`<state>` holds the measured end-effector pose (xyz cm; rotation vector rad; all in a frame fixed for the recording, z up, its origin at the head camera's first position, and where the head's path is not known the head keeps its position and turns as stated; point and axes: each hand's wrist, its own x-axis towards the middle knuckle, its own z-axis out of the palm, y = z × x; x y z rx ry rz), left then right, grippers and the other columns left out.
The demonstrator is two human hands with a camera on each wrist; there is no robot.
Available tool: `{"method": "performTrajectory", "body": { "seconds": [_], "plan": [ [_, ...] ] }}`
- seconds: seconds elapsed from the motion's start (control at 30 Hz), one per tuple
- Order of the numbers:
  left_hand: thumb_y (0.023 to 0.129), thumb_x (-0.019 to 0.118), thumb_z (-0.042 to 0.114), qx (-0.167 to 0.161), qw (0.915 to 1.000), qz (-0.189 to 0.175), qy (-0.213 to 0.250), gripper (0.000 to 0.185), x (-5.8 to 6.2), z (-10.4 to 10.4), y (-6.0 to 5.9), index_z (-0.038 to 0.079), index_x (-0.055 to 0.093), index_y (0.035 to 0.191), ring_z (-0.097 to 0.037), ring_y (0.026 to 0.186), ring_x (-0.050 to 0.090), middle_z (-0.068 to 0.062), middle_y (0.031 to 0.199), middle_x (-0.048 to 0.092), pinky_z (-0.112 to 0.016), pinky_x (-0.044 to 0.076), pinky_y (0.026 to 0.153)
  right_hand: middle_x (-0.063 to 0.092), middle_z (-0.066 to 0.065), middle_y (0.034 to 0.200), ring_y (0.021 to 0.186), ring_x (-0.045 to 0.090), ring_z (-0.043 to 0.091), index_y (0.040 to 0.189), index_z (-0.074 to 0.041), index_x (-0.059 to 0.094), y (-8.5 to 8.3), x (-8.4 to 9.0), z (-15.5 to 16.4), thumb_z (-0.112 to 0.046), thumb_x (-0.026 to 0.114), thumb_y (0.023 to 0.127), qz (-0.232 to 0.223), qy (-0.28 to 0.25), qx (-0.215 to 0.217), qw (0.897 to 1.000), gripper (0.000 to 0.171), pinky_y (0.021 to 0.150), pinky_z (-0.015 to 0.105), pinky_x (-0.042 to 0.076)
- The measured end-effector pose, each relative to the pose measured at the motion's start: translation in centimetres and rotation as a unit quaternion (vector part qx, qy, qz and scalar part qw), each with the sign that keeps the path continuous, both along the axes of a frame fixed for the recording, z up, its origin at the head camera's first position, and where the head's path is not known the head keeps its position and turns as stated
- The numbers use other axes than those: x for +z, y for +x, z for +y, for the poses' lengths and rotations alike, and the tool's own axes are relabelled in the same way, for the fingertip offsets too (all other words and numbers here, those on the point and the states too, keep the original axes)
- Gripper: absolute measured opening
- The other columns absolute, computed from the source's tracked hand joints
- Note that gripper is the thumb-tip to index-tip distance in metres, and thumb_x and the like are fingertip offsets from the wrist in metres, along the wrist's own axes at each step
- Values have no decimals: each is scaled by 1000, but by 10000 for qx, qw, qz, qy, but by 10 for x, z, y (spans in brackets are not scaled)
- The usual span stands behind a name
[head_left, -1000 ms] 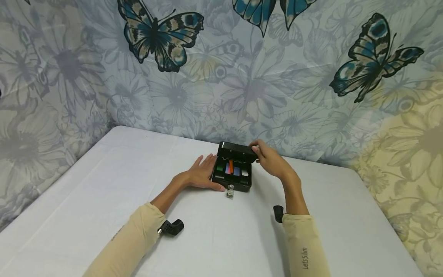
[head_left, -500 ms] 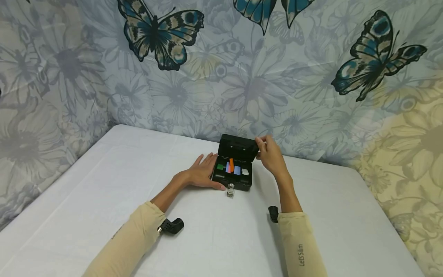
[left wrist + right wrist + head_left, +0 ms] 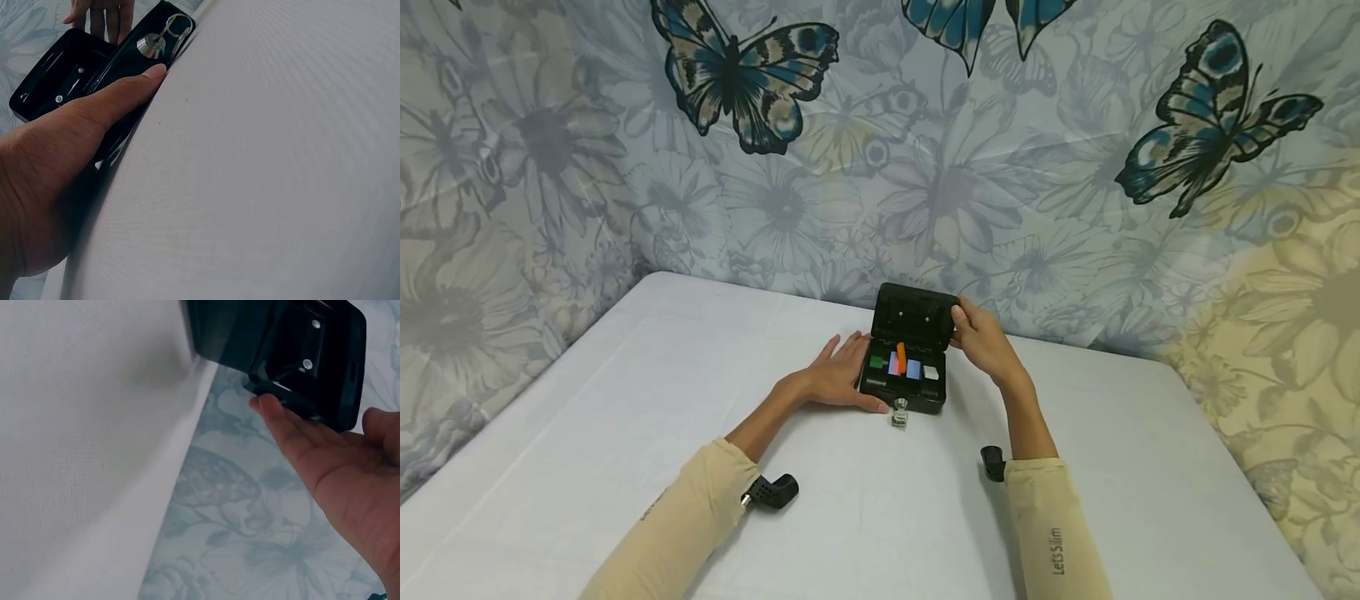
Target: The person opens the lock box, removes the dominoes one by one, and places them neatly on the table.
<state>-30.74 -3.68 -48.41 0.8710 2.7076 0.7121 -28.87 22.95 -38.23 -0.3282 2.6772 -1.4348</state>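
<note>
A small black cash box [image 3: 880,392] stands on the table, its lid [image 3: 915,315] tilted back past upright. My left hand [image 3: 831,382] lies spread along the box's left side, thumb stretched along the front below the lock [image 3: 151,46]. A key sits in that lock, and a ring with more metal [image 3: 180,26] hangs from it. At the lid's right edge, my right hand [image 3: 987,340] touches it with straight fingers [image 3: 290,434]; the thumb stands apart near the corner. Inside lie an orange strip [image 3: 902,357], a green piece [image 3: 877,362], a blue piece [image 3: 913,369] and a white piece [image 3: 931,372].
White cloth covers the table [image 3: 850,517]. A patterned butterfly fabric wall [image 3: 820,208] rises right behind the box, close to the raised lid. Black camera mounts [image 3: 775,492] stick out from both sleeved wrists.
The lid has swung up and back, baring more of its inner side. My right hand has travelled with it, its grip loosening to straight fingers. The left hand has stayed by the box.
</note>
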Motion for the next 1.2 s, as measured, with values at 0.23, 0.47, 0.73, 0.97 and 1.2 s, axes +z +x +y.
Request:
{"method": "performTrajectory", "body": {
  "seconds": [0.23, 0.47, 0.73, 0.97, 1.2],
  "plan": [
    [79, 74, 70, -24, 10000, 24, 34, 126, -1, 0, 0, 11, 9, 169, -30, 167, 1, -10, 178, 10, -57, -7, 133, 19, 29, 171, 144, 48, 50, 164, 7, 4, 2, 2, 1, -27, 27, 116, -93, 42, 128, 9999, 63, 116, 56, 47],
    [78, 75, 70, -36, 10000, 37, 83, 126, -2, 0, 0, 10, 10, 169, -31, 167, 1, -11, 178, 11, -58, -7, 133, 22, 30, 170, 143, 50, 50, 165, 4, 3, 2, 3, 3, -30, 28, 116, -147, 285, 168, 9993, 65, 118, 57, 44],
    [79, 74, 72, 4, 10000, 62, -11, 127, -4, 1, -1, 11, 7, 169, -29, 167, 0, -10, 178, 9, -57, -7, 133, 25, 32, 168, 142, 50, 53, 165, 6, 5, 6, 7, 11, -35, 33, 116, -223, 524, 362, 9977, 70, 117, 61, 44],
    [79, 74, 72, 5, 10000, 56, -46, 127, -2, 1, 0, 12, 7, 169, -29, 167, 0, -9, 178, 9, -56, -8, 133, 59, 35, 143, 127, 65, 49, 160, 11, 27, 12, 20, 17, -39, 46, 112, -172, 1269, 348, 9911, 72, 109, 62, 50],
    [79, 74, 71, 15, 10000, 54, 21, 126, 0, 1, 1, 11, 9, 169, -30, 167, 1, -10, 178, 9, -58, -7, 133, 72, 30, 123, 114, 71, 43, 142, 9, 57, 17, 28, 17, -31, 55, 109, -11, 1502, 295, 9882, 52, 99, 56, 57]
  ]
}}
